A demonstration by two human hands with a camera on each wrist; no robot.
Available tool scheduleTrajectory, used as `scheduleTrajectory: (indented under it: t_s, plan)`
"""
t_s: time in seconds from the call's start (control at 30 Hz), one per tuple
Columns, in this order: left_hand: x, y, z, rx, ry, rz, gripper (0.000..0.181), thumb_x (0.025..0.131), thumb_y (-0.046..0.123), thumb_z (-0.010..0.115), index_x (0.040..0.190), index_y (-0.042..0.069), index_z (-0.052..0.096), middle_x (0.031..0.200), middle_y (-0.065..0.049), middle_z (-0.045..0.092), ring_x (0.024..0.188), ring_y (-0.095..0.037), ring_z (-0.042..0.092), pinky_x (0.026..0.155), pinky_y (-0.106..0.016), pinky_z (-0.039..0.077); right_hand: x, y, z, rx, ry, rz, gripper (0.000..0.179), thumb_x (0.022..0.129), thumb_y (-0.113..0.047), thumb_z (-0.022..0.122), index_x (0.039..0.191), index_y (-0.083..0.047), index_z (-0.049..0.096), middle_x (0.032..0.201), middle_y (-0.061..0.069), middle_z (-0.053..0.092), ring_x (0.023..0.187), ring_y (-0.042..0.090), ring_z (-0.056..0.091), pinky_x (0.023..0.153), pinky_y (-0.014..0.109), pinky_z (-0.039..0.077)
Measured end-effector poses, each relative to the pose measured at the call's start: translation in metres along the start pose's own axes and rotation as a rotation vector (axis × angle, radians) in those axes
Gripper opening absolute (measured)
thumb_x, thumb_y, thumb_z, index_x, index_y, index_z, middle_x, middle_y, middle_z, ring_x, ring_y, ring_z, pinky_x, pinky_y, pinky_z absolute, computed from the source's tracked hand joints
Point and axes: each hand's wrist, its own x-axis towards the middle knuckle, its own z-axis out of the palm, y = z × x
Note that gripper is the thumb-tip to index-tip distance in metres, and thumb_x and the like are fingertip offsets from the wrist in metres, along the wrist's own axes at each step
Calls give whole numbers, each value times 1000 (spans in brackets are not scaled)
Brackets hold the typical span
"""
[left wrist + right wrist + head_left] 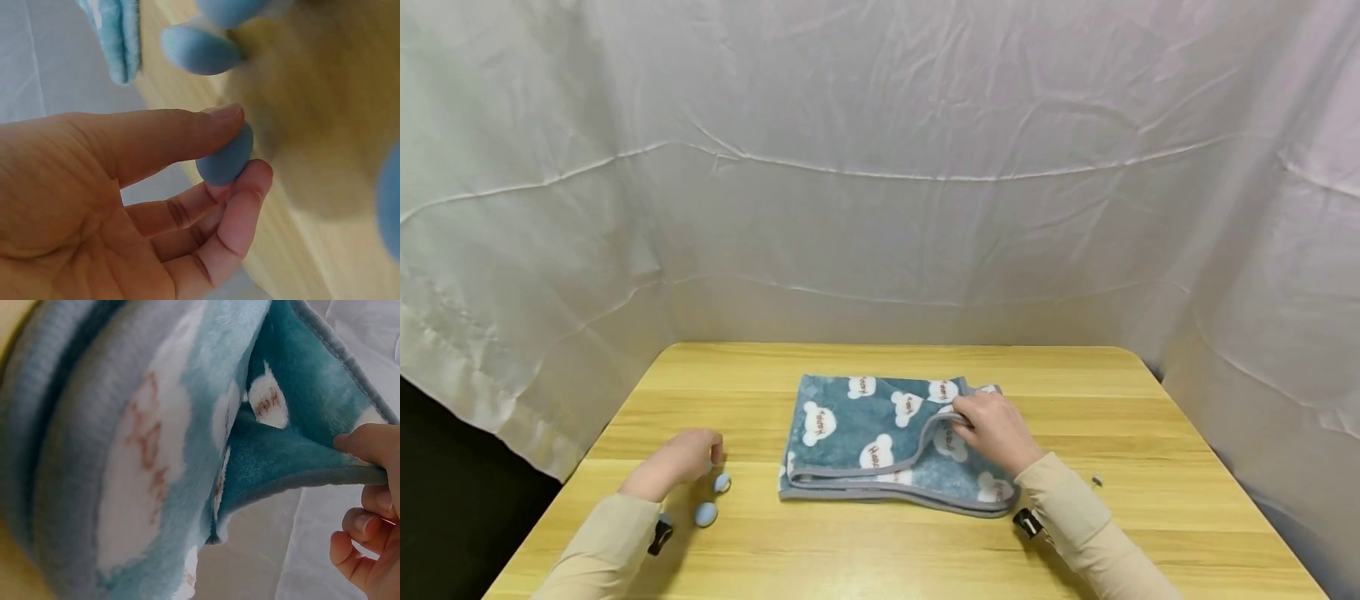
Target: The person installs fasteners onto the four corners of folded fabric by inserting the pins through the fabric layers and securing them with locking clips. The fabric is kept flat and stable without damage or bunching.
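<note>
A folded teal blanket [842,429] with white bear-head prints and grey edging lies mid-table. My right hand [1000,429] pinches its top layer by the edging, at a corner lifted and turned back. The right wrist view shows the raised flap [300,450] between thumb and fingers, with the layers parted beneath. Left of the blanket, my left hand [677,462] holds a small blue domed piece [226,161] between thumb and fingertips, just above the table. Similar round blue pieces [705,514] lie beside that hand; another piece [200,50] shows close up, tilted.
On the right of the wooden table [1180,533] lies one more small piece [1097,481], near the right forearm. Pale curtains [925,233] hang behind and along the sides. Each wrist wears a small black camera mount [1027,523].
</note>
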Motion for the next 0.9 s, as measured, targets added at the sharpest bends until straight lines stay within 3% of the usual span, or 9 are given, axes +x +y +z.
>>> scheduleTrajectory:
  t_s: [0.17, 0.37, 0.6, 0.77, 0.9]
  plan:
    - [1, 10, -10, -12, 30, 53, 21, 79, -16, 56, 87, 3, 59, 85, -9, 59, 58, -15, 41, 55, -25, 39, -1, 0, -1, -3, 1, 0, 36, 76, -15, 81, 67, -18, 46, 56, -11, 44, 57, 6, 37, 56, 24, 33]
    - [2, 31, -26, 22, 69, 106, 15, 84, -8, 64, 94, 2, 61, 81, -7, 58, 58, -14, 39, 58, -27, 40, -1, 1, -1, 1, -6, 9, 35, 77, -15, 80, 68, -18, 47, 57, -11, 45, 57, 6, 38, 57, 24, 33]
    - [11, 56, -39, 74, 134, 164, 9, 89, 4, 66, 95, 8, 62, 92, -10, 66, 68, -18, 49, 66, -34, 43, -1, 1, -1, -1, 4, 29, 36, 76, -17, 82, 69, -18, 47, 58, -11, 44, 57, 5, 36, 56, 24, 33]
    - [22, 78, -41, 16, 176, 179, 7, 93, 12, 64, 98, 7, 61, 86, -7, 65, 67, -17, 50, 66, -34, 42, -1, 1, 0, -1, 13, 40, 35, 77, -18, 81, 68, -19, 47, 57, -11, 42, 57, 5, 35, 56, 23, 33]
    - [31, 96, -40, -114, 206, 191, 12, 96, 17, 62, 104, 8, 62, 76, -6, 60, 61, -16, 46, 60, -32, 39, -1, 0, -1, 2, 10, 52, 34, 80, -19, 79, 68, -19, 47, 57, -12, 42, 57, 5, 34, 56, 22, 32]
